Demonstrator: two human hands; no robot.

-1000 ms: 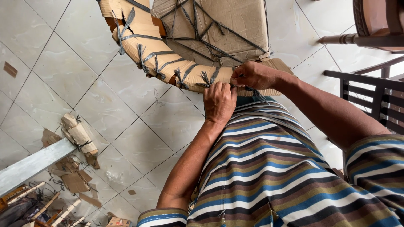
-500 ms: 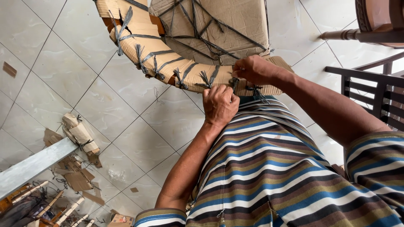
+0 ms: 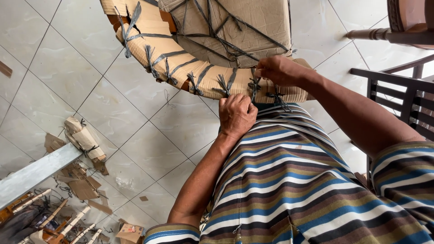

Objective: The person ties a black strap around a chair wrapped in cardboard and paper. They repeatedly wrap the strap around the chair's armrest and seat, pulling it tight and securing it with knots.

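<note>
1. The person's left hand [image 3: 236, 114] is pressing against the near edge of a curved wooden piece wrapped in brown cardboard [image 3: 203, 74], fingers curled into a loose fist. It seems to be pinching a strand of the dark grey plastic twine [image 3: 254, 86], but I cannot tell this for sure, because the fingertips are hidden.
2. The right hand [image 3: 281, 70] is gripping closed on the same twine at a knot, just at the far right end of the wrapped curve, where the cardboard is meeting the person's striped shirt [image 3: 289, 180].
3. The wrapped piece is resting against the person's body, over the pale tiled floor [image 3: 81, 90], and many twine ties are running across it.
4. At the near left, a small cardboard bundle tied with twine [image 3: 83, 140] is lying on the floor beside torn cardboard scraps [image 3: 83, 187] and pale wooden sticks [image 3: 58, 212]. A dark wooden chair frame [image 3: 393, 90] is standing at the right.
5. What could go wrong, in my judgement: the twine is thin, so it could be slipping out of the fingers if both hands are pulling unevenly, and then the knot is becoming loose. Pulling too hard could be tearing the cardboard edge or snapping the strand. The piece is leaning only on the body, so a strong pull could be shifting it.
</note>
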